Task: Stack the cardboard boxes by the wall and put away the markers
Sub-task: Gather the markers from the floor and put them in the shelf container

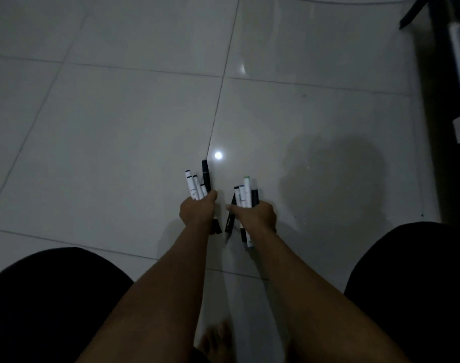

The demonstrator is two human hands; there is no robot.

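My left hand [197,212] is closed around a bundle of markers [197,186], white ones and a black one, whose tips stick out forward. My right hand [255,216] grips a second bundle of markers [245,195], white, black and one with a green cap; their ends show on both sides of the fist. Both hands are held side by side above the pale tiled floor [118,127], a small gap between them. No cardboard boxes are in view.
Dark furniture [438,74] with a white patch runs along the right edge. My knees in black fabric [48,302] fill the lower corners, and a bare foot [218,341] rests on the floor between them. The room is dim, with a lamp's reflection on the tiles.
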